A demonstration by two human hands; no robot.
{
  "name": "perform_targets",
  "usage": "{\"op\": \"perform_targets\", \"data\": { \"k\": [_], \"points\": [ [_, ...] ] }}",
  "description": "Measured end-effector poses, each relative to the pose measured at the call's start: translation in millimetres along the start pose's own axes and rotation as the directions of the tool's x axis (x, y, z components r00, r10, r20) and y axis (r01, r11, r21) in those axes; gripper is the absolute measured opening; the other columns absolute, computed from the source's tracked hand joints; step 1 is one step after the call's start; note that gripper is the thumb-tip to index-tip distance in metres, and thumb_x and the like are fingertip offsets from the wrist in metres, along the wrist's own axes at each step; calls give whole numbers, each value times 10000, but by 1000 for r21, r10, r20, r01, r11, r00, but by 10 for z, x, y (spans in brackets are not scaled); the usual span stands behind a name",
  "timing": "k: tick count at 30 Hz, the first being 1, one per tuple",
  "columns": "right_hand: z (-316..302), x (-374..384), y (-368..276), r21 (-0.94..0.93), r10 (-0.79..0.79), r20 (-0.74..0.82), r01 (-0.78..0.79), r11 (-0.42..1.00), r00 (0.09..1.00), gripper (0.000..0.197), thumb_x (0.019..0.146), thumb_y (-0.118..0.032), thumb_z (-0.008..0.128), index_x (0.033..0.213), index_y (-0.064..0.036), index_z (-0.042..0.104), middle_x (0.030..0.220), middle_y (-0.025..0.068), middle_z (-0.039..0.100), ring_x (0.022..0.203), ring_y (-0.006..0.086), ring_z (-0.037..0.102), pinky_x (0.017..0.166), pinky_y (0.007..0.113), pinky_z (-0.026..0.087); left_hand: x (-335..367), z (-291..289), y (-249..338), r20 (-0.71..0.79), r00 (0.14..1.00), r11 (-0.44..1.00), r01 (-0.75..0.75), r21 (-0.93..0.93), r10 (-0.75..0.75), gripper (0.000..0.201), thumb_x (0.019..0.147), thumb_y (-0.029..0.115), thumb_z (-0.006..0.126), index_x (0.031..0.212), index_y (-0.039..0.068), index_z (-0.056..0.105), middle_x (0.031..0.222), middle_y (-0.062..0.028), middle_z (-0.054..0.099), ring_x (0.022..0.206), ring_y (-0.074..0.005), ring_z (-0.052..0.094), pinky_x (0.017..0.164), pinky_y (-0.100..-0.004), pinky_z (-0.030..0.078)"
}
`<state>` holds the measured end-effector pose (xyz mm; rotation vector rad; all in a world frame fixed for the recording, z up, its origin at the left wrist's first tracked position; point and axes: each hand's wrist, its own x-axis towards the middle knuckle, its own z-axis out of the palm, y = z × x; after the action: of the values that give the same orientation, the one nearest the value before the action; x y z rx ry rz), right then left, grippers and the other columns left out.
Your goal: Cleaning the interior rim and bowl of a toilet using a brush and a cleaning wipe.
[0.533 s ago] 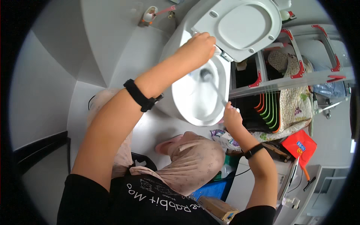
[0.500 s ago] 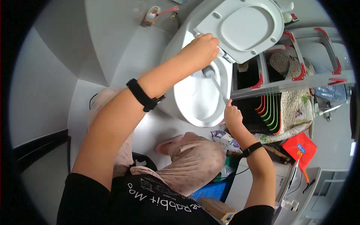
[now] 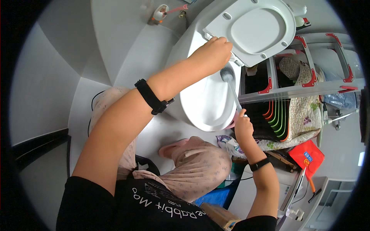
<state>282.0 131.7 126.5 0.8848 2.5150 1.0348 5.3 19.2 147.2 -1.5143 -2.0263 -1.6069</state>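
My right hand (image 3: 244, 127) is closed around the end of a toilet brush's handle. The toilet brush (image 3: 234, 93) reaches up over the white toilet bowl (image 3: 206, 115), its grey bristle head at the bowl's far right side, close under the rim. Over the far part of the bowl, beside the seat hinge, my left hand (image 3: 216, 54) has its fingers curled. What those fingers hold, if anything, is hidden. Beyond the hand, the toilet seat and lid (image 3: 256, 29) are raised.
An aluminium ladder (image 3: 285, 92) with red joints lies right of the toilet, beside black folded items with coloured edges (image 3: 279, 119). Farther right is a red dustpan (image 3: 306, 156). A small holder with a pink-handled tool (image 3: 158, 14) is at the far left. A cardboard box (image 3: 219, 215) stands near me.
The brush head has shifted right and slightly nearer, out from beside my left hand. My right hand has moved right and nearer. My left hand has shifted slightly right.
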Motion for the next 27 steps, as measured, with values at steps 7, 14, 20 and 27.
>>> {"op": "perform_targets", "data": {
  "k": [7,14,20,27],
  "points": [
    [-203,-332,154,64,-335,170,329,942,927,421,783,-112,476,1168,42,398,635,110,585,546,222,622,448,303,511,12,-97,-81,-55,998,999,-4,49,7,129,796,107,520,843,-5,564,867,-150,552,852,-323,534,760,-391,438],
    [-9,-168,68,38,-44,99,40,998,994,436,804,-125,467,1185,57,360,739,160,587,509,251,610,410,296,500,-5,66,-80,-32,999,999,-37,-6,37,110,781,104,533,798,-3,553,862,-147,551,811,-329,541,738,-392,445],
    [-460,-500,131,261,-514,276,451,854,812,434,761,-80,467,1144,100,371,645,159,592,590,296,620,519,361,515,-13,-135,-104,-66,997,995,-23,95,29,128,798,100,523,797,-26,547,846,-161,548,855,-303,537,776,-369,454],
    [-185,-418,479,178,-249,179,217,960,952,386,766,-74,481,1115,52,371,637,170,581,589,328,605,508,398,497,-16,65,5,10,1000,1000,-26,2,26,122,800,92,510,838,-16,553,877,-148,546,873,-306,529,775,-383,449]
  ]
}}
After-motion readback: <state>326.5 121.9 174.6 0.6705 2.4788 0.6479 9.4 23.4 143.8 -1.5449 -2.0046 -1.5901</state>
